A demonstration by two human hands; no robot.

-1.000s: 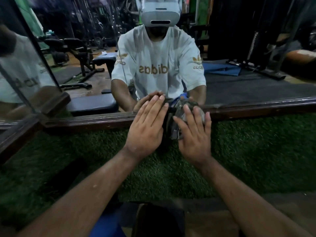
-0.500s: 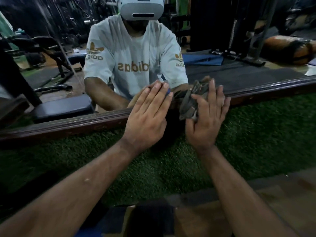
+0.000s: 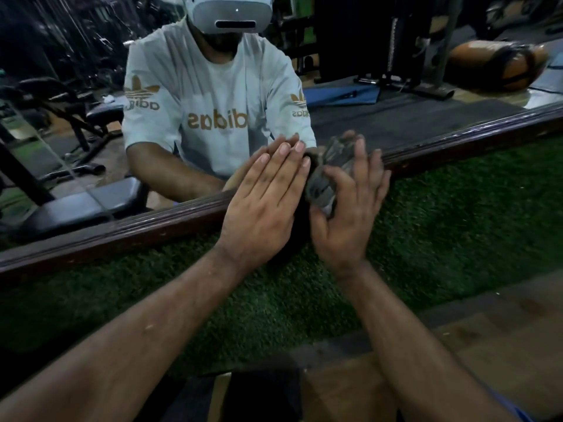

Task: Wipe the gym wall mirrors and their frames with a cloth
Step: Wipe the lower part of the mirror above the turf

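- Nearest: two bare forearms reach forward from the bottom edge, over a brown tiled floor (image 3: 502,339) and then a strip of green artificial turf (image 3: 457,226).
- Left hand (image 3: 268,205): flat, fingers straight and together, palm away from the camera. Heel lies over the turf; fingertips reach past the frame onto the glass. It holds nothing.
- Right hand (image 3: 347,214): just right of the left hand, nearly touching it. Fingers spread and loosely curled over a crumpled grey cloth (image 3: 323,187), pressing it down.
- The cloth sits under the right palm and fingers, bunched, with a fold showing between thumb and forefinger. It lies on the frame's top edge where frame meets glass, and its upper part rests against the glass.
- Dark brown moulded wooden mirror frame (image 3: 137,229): runs from lower left to upper right, passing under both hands, directly beyond the turf.
- Wall mirror (image 3: 411,117): beyond the frame. It reflects a person in a white T-shirt, both hands and the cloth.
- Farther in the reflection: a black padded gym bench (image 3: 82,205) left of the hands, a blue mat (image 3: 341,95) and a brown punching bag (image 3: 499,65) up right.
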